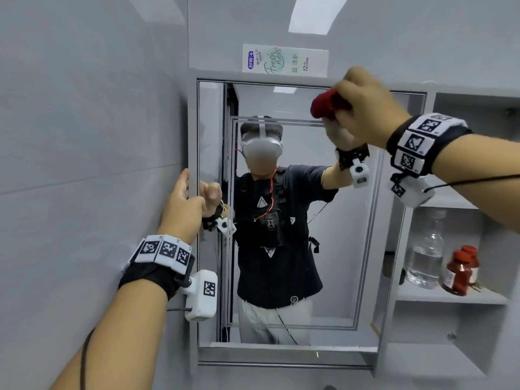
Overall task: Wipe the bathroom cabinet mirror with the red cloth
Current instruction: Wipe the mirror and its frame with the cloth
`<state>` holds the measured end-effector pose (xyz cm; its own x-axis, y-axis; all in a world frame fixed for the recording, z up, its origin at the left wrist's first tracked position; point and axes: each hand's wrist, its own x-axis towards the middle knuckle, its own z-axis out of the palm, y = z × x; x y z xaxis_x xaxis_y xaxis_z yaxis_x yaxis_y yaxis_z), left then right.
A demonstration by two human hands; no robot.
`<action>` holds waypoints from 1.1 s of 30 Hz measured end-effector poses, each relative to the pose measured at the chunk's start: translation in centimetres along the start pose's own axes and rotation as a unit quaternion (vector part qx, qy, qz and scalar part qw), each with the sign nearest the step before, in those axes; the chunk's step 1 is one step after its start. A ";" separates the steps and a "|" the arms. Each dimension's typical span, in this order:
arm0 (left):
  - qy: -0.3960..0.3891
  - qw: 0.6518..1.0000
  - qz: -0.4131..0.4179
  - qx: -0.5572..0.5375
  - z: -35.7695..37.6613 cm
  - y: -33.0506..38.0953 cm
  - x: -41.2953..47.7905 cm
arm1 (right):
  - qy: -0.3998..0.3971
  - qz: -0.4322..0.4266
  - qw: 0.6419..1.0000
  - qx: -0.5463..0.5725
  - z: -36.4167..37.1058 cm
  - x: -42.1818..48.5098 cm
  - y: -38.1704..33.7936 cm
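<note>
**Wipe in hand: cloth at the top right of the glass**

Obs.: The right hand [371, 114] has its fingers clenched round the red cloth [326, 104], which is bunched into a wad. The wad pokes out on the thumb side of the fist. It sits at the upper right of the mirror [346, 263], just under the top frame. Whether the wad is pressed on the glass or just off it, I cannot tell.

The left hand [183, 204] grasps the left edge of the mirror door. The thumb lies on the outer side and the fingers are curled round onto the glass side, as the reflection shows.

Nearly all of the glass lies below the right fingers and between the two hands.

Nearby: a toothpaste box [284, 61] stands above the right fingers, on top of the cabinet. Beyond the right wrist are an open shelf [450, 295], a clear bottle [426, 249] and red bottles [461, 268].

Judgement: this looks like an early part of the wipe, with most of the pane not yet covered.

Method notes:
- Flatten the wad so more cloth meets the glass; a tight ball cleans only a narrow stripe.
- Work in overlapping side-to-side passes from the top frame downward.
- Hold the left grip firm so the door does not swing under pressure.
- Wipe the strip under the left fingertips last, since they probably leave marks.
- Stop each pass short of the shelf so the bottles are not knocked.
</note>
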<state>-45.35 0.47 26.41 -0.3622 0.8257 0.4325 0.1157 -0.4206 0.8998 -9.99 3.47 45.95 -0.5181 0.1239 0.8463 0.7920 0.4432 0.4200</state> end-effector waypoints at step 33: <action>-0.008 0.998 0.052 -0.033 0.6 0.8 -1.0 | 0.000 -0.028 1.000 -0.008 1.5 -4.4 -0.7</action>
<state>-44.29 -0.46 26.76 -0.3372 0.7818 0.5245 0.0913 -0.5274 0.8447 -8.77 3.91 41.47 -0.5617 0.0999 0.8213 0.7672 0.4345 0.4719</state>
